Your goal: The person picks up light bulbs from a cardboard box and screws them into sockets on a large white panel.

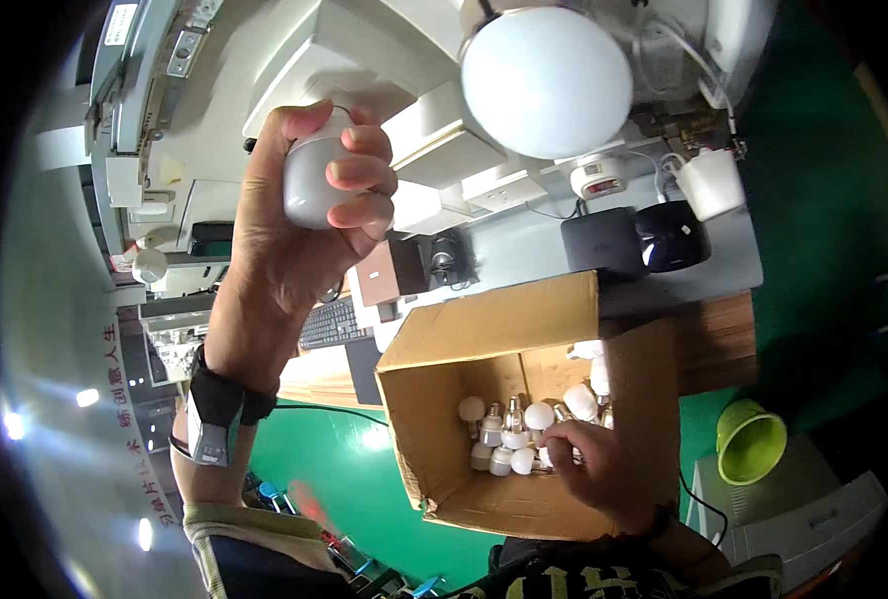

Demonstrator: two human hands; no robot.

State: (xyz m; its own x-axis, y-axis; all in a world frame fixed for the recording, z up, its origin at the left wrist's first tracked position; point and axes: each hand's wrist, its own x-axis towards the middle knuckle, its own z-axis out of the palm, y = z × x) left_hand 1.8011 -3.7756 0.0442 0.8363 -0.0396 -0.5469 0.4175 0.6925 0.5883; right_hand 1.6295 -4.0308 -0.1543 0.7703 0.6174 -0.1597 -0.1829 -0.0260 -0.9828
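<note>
Raised at the upper left, my left hand [304, 225] grips a white light bulb [309, 185], its fingers and thumb wrapped round the frosted body. The bulb's upper end is partly covered by the fingers. Lower down, an open cardboard box [494, 334] holds several white light bulbs [515, 424], some with metal screw bases pointing up. My right hand [593, 464] reaches over the box's right part among these bulbs. Its fingers curl downward, and whatever they hold, if anything, is hidden.
A large round white lamp [547, 82] hangs right of my left hand. Beyond the box, a grey shelf bears black devices [603, 245] and a white container [708, 185]. A keyboard [332, 324] and brown box [390, 272] are left of it. A green bucket [751, 444] stands right.
</note>
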